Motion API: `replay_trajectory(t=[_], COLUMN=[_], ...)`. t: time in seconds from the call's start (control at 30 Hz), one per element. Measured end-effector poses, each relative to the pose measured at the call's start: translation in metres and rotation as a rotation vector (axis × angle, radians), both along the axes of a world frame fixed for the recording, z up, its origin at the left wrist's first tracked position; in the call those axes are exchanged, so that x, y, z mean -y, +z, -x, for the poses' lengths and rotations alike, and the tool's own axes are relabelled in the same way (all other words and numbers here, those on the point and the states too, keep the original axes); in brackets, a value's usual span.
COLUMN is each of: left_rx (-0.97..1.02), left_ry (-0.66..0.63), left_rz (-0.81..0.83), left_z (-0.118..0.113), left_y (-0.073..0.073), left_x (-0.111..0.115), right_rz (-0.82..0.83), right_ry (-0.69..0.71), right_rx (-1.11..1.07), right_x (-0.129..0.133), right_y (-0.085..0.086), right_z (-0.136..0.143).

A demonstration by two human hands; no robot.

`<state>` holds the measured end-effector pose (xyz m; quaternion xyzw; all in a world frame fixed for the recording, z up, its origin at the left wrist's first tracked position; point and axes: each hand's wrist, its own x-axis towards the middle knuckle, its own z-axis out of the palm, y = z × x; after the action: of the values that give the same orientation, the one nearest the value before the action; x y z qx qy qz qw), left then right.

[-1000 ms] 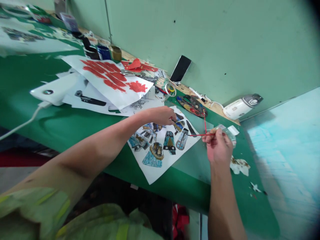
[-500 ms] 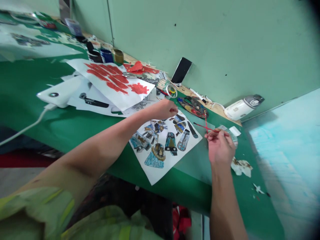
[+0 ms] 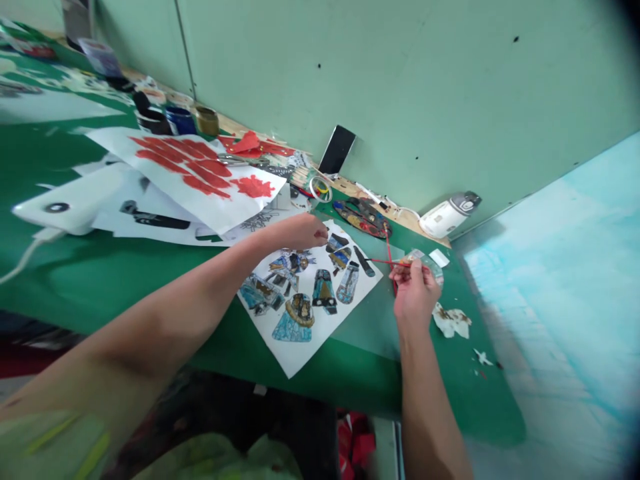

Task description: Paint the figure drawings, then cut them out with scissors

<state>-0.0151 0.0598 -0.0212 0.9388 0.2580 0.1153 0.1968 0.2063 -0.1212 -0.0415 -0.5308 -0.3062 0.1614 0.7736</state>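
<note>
white rectangular paper lies flat, perhaps steadied at its far corner by the left hand, grip unclear. right of the paper, the right hand pinches a slim red-handled paintbrush, probably for control.

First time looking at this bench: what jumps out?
Probably the bold red strokes on the paper left of the arms. Next, the white sheet of blue, black and gold painted shapes, lying between the forearms, with the right hand holding a thin red brush at its right corner. Then the dark-screened phone propped against the green wall.
</note>
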Motion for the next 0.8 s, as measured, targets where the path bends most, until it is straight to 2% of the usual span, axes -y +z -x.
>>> replay_trajectory(t=[0.23,0.3,0.4,0.53,0.63,0.7,0.8], left_rx=[-0.059,-0.066,-0.072,-0.063,-0.05,-0.042,-0.036], left_ry=[0.007,0.004,-0.003,-0.011,-0.01,-0.011,-0.014], left_rz=[0.025,0.019,0.005,-0.003,0.002,-0.001,-0.02], left_z=[-0.002,-0.002,-0.002,-0.002,-0.003,-0.003,-0.005], left_y=[0.003,0.004,0.004,0.002,0.0,-0.002,-0.004], left_x=[0.006,0.009,0.011,0.01,0.01,0.01,0.011], right_rz=[0.004,0.008,-0.015,-0.087,-0.112,-0.063,0.026], right_ry=[-0.116,-0.107,-0.056,0.05,0.179,0.321,0.53], right_rx=[0.072,0.111,0.201,0.281,0.281,0.279,0.286], right_x=[0.002,0.001,-0.006,-0.022,-0.028,-0.027,-0.024], right_y=[0.001,0.008,0.028,0.061,0.075,0.075,0.062], right_z=[0.009,0.013,0.021,0.041,0.064,0.08,0.099])
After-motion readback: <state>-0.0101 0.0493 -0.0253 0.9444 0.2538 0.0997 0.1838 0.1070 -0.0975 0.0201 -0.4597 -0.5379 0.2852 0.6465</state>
